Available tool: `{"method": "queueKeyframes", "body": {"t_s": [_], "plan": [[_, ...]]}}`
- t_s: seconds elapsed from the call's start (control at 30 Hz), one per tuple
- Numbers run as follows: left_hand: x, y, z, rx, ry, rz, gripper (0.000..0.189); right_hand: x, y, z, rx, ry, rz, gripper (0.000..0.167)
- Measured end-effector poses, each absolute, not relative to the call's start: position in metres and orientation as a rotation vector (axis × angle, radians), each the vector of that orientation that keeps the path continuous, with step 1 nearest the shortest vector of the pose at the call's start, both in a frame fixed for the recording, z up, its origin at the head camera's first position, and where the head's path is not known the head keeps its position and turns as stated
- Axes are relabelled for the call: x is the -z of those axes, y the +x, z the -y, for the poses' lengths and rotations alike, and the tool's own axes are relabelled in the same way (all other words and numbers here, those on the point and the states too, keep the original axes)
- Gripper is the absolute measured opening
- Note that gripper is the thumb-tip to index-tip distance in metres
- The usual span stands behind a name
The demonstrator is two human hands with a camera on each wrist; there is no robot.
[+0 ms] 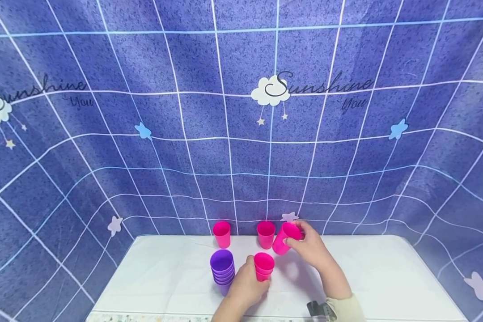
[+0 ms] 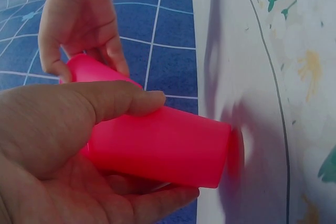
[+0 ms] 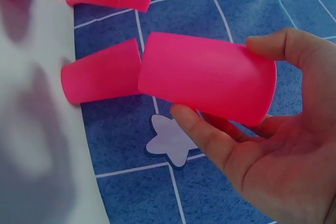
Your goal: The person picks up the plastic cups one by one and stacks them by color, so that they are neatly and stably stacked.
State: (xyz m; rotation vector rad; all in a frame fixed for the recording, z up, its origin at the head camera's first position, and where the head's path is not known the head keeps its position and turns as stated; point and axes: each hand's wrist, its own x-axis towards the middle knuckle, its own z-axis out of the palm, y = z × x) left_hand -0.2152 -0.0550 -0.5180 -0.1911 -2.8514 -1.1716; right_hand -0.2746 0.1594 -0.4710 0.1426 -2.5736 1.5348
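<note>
My left hand [image 1: 247,282] grips a small stack of pink cups [image 1: 264,264] at the front middle, thumb on one side and fingers on the other. In the left wrist view, this pink stack [image 2: 163,145] hangs close over the white tabletop. With thumb and fingers, my right hand [image 1: 311,245] holds a single pink cup [image 1: 283,239], tilted and raised. In the right wrist view, that held cup [image 3: 207,77] appears beside a standing pink cup [image 3: 105,74]; whether they touch I cannot tell. The standing cup [image 1: 266,235] is at the back, left of the held one.
Another pink cup [image 1: 222,235] stands at the back left. A stack of several purple cups [image 1: 222,264] stands just left of my left hand. The white table [image 1: 165,273] meets a blue gridded curtain [image 1: 241,152] at its back edge.
</note>
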Motion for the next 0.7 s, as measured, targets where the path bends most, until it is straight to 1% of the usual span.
{"method": "queueKeyframes", "body": {"t_s": [0.23, 0.33, 0.53, 0.7], "plan": [[0.515, -0.215, 0.055, 1.194, -0.194, 2.852, 0.071, 0.466, -0.271, -0.156, -1.684, 0.224, 2.515, 0.048], [0.515, -0.215, 0.056, 1.202, -0.213, 2.839, 0.066, 0.466, -0.27, -0.155, -1.753, 0.274, 2.495, 0.047], [0.518, -0.216, 0.058, 1.238, -0.248, 2.833, 0.055, 0.463, -0.265, -0.151, -1.861, 0.356, 2.47, 0.048], [0.519, -0.217, 0.06, 1.243, -0.266, 2.831, 0.054, 0.463, -0.264, -0.149, -1.871, 0.441, 2.482, 0.047]]}}
